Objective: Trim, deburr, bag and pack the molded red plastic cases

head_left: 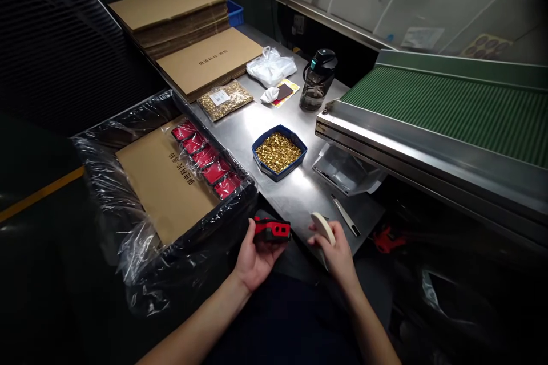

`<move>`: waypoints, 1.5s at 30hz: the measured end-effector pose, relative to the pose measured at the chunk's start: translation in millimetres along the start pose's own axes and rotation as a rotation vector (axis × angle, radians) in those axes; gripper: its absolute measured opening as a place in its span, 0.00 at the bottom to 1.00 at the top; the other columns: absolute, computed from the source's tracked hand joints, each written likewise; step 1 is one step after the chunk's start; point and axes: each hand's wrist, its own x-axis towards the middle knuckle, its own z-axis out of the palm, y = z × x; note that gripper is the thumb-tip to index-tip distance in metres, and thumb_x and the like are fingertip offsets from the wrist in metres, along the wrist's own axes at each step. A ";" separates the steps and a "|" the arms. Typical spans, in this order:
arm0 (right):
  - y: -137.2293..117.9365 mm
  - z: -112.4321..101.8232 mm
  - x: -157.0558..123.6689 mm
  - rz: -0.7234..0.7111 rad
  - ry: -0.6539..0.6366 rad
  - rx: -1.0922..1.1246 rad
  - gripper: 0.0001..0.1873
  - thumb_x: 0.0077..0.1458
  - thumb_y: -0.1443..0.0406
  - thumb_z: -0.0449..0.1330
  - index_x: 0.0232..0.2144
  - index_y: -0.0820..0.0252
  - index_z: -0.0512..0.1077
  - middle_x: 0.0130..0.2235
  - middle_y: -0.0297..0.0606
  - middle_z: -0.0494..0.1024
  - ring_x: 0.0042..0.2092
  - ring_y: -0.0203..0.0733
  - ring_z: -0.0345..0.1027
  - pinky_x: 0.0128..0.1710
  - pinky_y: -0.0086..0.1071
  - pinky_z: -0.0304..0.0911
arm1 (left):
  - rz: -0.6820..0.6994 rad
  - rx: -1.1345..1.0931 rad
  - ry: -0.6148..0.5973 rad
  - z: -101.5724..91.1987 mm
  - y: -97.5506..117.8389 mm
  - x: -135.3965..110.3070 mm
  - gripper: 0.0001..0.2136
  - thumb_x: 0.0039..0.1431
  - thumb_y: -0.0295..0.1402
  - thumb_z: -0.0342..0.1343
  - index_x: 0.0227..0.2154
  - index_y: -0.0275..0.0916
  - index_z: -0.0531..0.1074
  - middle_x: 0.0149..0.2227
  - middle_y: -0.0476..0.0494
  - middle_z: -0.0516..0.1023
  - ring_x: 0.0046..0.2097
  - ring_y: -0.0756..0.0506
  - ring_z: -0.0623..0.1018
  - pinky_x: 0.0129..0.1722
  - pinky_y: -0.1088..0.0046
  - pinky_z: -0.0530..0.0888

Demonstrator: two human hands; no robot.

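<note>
Plastic liner [143,248] drapes slackly over the rim of the black box [194,234], around a cardboard sheet [158,182] and a row of red pieces [216,171]; its loose folds could snag the left wrist if that swings wide. Just right of the box's near corner, the left hand [256,259] is palm up and half curled, thumb and fingers gripping a red-and-black part [280,232]. As seen, the part sits just outside the table's near edge, above dark space, so a loosened grip could let it fall. Farther off, a blue tray [294,166] brims with small gold-coloured pieces [278,154], which a forearm knock could scatter. Open metal table [291,197] lies between tray and hands, giving room for short moves. The right hand [340,254] has its fingers folded against the thumb around a pale round-edged object [324,228]; whether it holds anything more cannot be told. A slim tool [346,215] lies just beyond it, near the table's right edge, where a sideways nudge could push it off. Farthest right, the conveyor [449,111] juts out, limiting outward reach.
</note>
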 end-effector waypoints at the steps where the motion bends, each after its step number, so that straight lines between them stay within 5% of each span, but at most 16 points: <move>1: 6.6 -3.8 -13.0 0.027 -0.018 0.082 0.20 0.55 0.51 0.61 0.43 0.55 0.64 0.45 0.38 0.78 0.35 0.42 0.72 0.41 0.38 0.68 | 0.009 0.014 -0.005 3.1 -1.1 -0.1 0.24 0.66 0.51 0.54 0.44 0.31 0.76 0.42 0.32 0.83 0.47 0.35 0.82 0.53 0.57 0.76; 6: 24.8 -7.3 -48.3 0.210 0.008 0.415 0.37 0.50 0.47 0.69 0.56 0.58 0.67 0.34 0.30 0.74 0.29 0.35 0.65 0.33 0.30 0.66 | 0.077 0.119 -0.050 16.6 -15.6 -4.9 0.18 0.65 0.47 0.58 0.45 0.37 0.77 0.49 0.37 0.81 0.52 0.38 0.79 0.60 0.50 0.71; 12: 5.5 3.4 -49.1 0.395 -0.072 0.832 0.29 0.52 0.48 0.69 0.47 0.62 0.72 0.43 0.41 0.80 0.41 0.43 0.76 0.42 0.36 0.72 | 0.284 0.366 -0.146 23.2 -43.5 -11.6 0.24 0.55 0.48 0.67 0.49 0.38 0.75 0.55 0.37 0.77 0.61 0.36 0.72 0.65 0.55 0.64; 17: -3.3 -9.0 -47.7 0.402 -0.100 1.024 0.22 0.55 0.53 0.69 0.46 0.61 0.75 0.43 0.39 0.81 0.42 0.41 0.75 0.43 0.35 0.73 | 0.490 0.759 -0.226 21.7 -51.6 -29.3 0.37 0.43 0.27 0.76 0.57 0.45 0.68 0.60 0.40 0.73 0.61 0.37 0.72 0.66 0.59 0.61; 20: -0.9 -27.4 -50.9 0.383 -0.068 1.061 0.20 0.54 0.56 0.71 0.44 0.62 0.77 0.42 0.38 0.81 0.43 0.38 0.75 0.47 0.31 0.71 | 0.583 1.127 -0.439 15.8 -48.5 -45.5 0.40 0.48 0.25 0.72 0.62 0.51 0.63 0.68 0.42 0.62 0.68 0.36 0.63 0.68 0.61 0.58; 22: 1.3 -40.2 -54.8 0.389 -0.079 1.059 0.20 0.50 0.58 0.73 0.43 0.61 0.77 0.42 0.37 0.81 0.44 0.37 0.75 0.50 0.30 0.69 | 0.472 1.139 -0.551 14.4 -46.4 -53.0 0.31 0.58 0.27 0.66 0.62 0.49 0.64 0.69 0.40 0.61 0.69 0.36 0.61 0.68 0.61 0.59; 25: 3.2 -51.1 -63.1 0.425 -0.155 1.004 0.22 0.48 0.59 0.75 0.43 0.63 0.78 0.40 0.38 0.81 0.41 0.37 0.75 0.46 0.30 0.70 | 0.197 0.896 -0.469 20.1 -47.2 -54.4 0.18 0.66 0.33 0.57 0.58 0.41 0.72 0.66 0.36 0.67 0.67 0.36 0.65 0.65 0.63 0.64; 29: 3.5 -44.5 -76.0 0.391 -0.244 0.853 0.21 0.52 0.56 0.72 0.44 0.63 0.77 0.40 0.39 0.81 0.41 0.40 0.75 0.44 0.32 0.68 | -0.323 0.543 -0.360 27.2 -53.7 -45.2 0.26 0.71 0.50 0.45 0.59 0.37 0.70 0.60 0.30 0.73 0.55 0.35 0.78 0.55 0.59 0.74; 31: 4.5 -39.1 -81.7 0.301 -0.222 0.659 0.19 0.56 0.55 0.68 0.45 0.60 0.76 0.41 0.38 0.81 0.41 0.41 0.74 0.44 0.33 0.66 | -0.479 0.437 -0.349 24.3 -55.2 -40.6 0.30 0.69 0.55 0.42 0.61 0.37 0.67 0.58 0.29 0.75 0.49 0.34 0.81 0.48 0.56 0.78; 35: 12.4 -42.0 -88.2 0.067 -0.027 0.070 0.21 0.64 0.57 0.58 0.57 0.49 0.64 0.49 0.35 0.77 0.42 0.43 0.75 0.45 0.36 0.66 | -0.531 0.373 -0.376 12.1 -53.9 -34.2 0.27 0.70 0.51 0.45 0.64 0.40 0.62 0.61 0.29 0.71 0.50 0.29 0.80 0.44 0.51 0.79; 37: 18.4 -50.5 -89.3 -0.014 0.044 -0.050 0.24 0.65 0.58 0.56 0.61 0.45 0.60 0.55 0.35 0.74 0.46 0.43 0.76 0.49 0.38 0.66 | -0.540 0.371 -0.354 8.0 -53.2 -32.0 0.26 0.69 0.51 0.46 0.62 0.41 0.61 0.61 0.28 0.71 0.52 0.27 0.79 0.44 0.53 0.78; 40: 27.6 -65.8 -92.8 -0.077 0.026 -0.037 0.19 0.65 0.56 0.58 0.57 0.44 0.68 0.55 0.34 0.75 0.53 0.45 0.73 0.55 0.37 0.65 | -0.531 0.370 -0.285 6.9 -53.6 -29.6 0.24 0.70 0.52 0.44 0.58 0.41 0.62 0.58 0.26 0.73 0.52 0.27 0.79 0.43 0.56 0.78; 45: 35.9 -77.1 -115.2 0.037 -0.127 0.209 0.23 0.65 0.52 0.57 0.59 0.51 0.65 0.42 0.37 0.81 0.35 0.41 0.76 0.38 0.32 0.71 | -0.496 0.420 -0.201 10.0 -56.9 -26.2 0.24 0.70 0.52 0.44 0.58 0.40 0.63 0.52 0.29 0.77 0.46 0.30 0.82 0.41 0.55 0.79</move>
